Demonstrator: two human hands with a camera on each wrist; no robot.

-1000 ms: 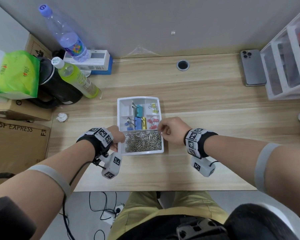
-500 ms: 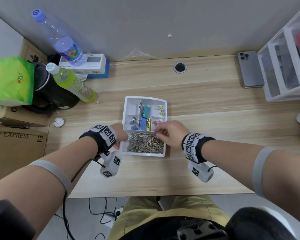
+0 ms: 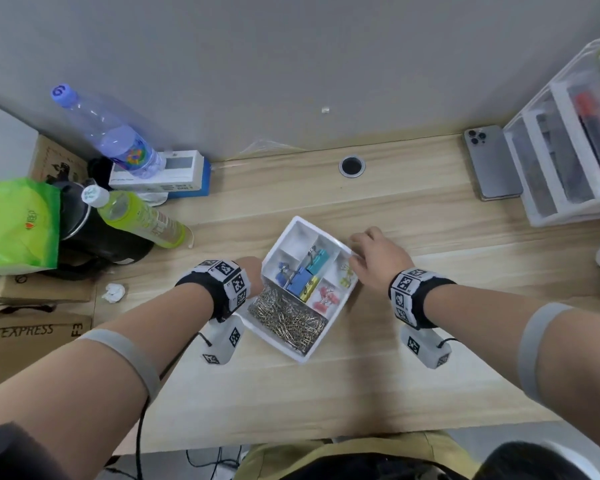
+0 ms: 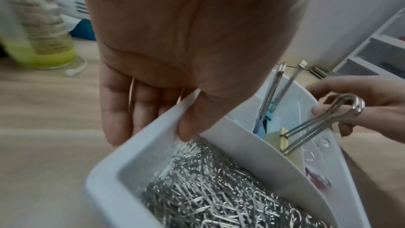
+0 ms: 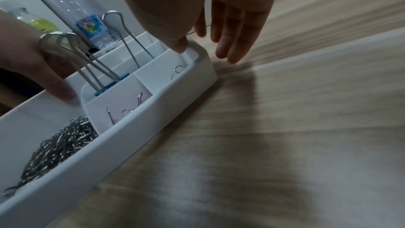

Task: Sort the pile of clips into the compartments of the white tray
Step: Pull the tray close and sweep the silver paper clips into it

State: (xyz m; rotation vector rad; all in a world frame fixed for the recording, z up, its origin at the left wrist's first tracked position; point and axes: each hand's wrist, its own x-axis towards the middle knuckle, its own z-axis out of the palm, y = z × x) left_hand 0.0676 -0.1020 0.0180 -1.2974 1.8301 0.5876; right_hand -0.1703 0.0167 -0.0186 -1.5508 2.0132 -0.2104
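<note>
The white tray (image 3: 296,239) lies skewed on the wooden desk. Its near compartment holds a heap of silver paper clips (image 3: 286,318). Blue (image 3: 298,282), teal (image 3: 319,259) and yellow (image 3: 310,287) binder clips stand in the middle compartments. Small pink clips (image 3: 324,301) and small yellow clips (image 3: 347,277) lie on the right side. My left hand (image 3: 253,275) pinches the tray's left wall (image 4: 122,171), with the thumb inside and the fingers (image 4: 118,119) outside. My right hand (image 3: 371,258) grips the far right corner, thumb on the rim (image 5: 197,53) and fingers down the outer side.
A green bottle (image 3: 136,216), a clear water bottle (image 3: 118,140), a black kettle (image 3: 94,237) and cardboard boxes crowd the left. A crumpled paper ball (image 3: 113,292) lies near my left wrist. A phone (image 3: 492,168) and a drawer unit (image 3: 568,161) stand at the right.
The tray has turned clockwise and now sits at an angle. My right hand has moved from its near right side to the far right corner. My left hand keeps its hold.
</note>
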